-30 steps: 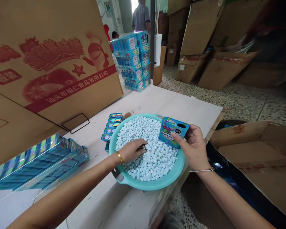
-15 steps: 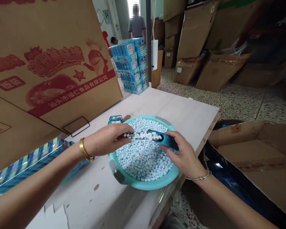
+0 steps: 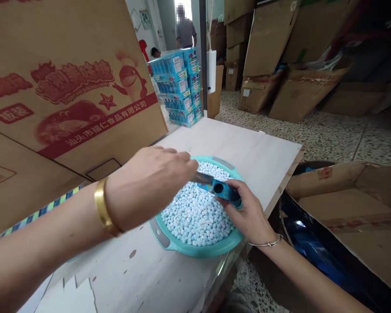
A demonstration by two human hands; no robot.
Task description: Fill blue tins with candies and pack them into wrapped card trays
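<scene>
OK so closest to the camera is the left hand [image 3: 159, 182], gold bangle [image 3: 102, 206] on the wrist, and it's what's changed most: half a second ago it's lower with a full row of candies on the scoop [image 3: 203, 177], now it's higher, rolled palm-down, and that row is gone from view. I'd read that as the load having been tipped into the blue box [image 3: 234, 194], though the scoop is blurry and half hidden behind the knuckles, so I can't swear nothing's left on it. Left fingers are curled round the handle, scoop tip right beside the box's dark round hole. Right hand [image 3: 244, 213] has barely moved, gripping the box from its right side, thumb on the near face, tilted over the teal basin [image 3: 208, 251]. Loads of pale blue and white candies [image 3: 198, 217] in there. Basin sits on the white table [image 3: 143, 269], big printed carton [image 3: 84, 87] off to the left, then stacked blue packs [image 3: 182, 93] and a person in grey [image 3: 185, 34] way back.
</scene>
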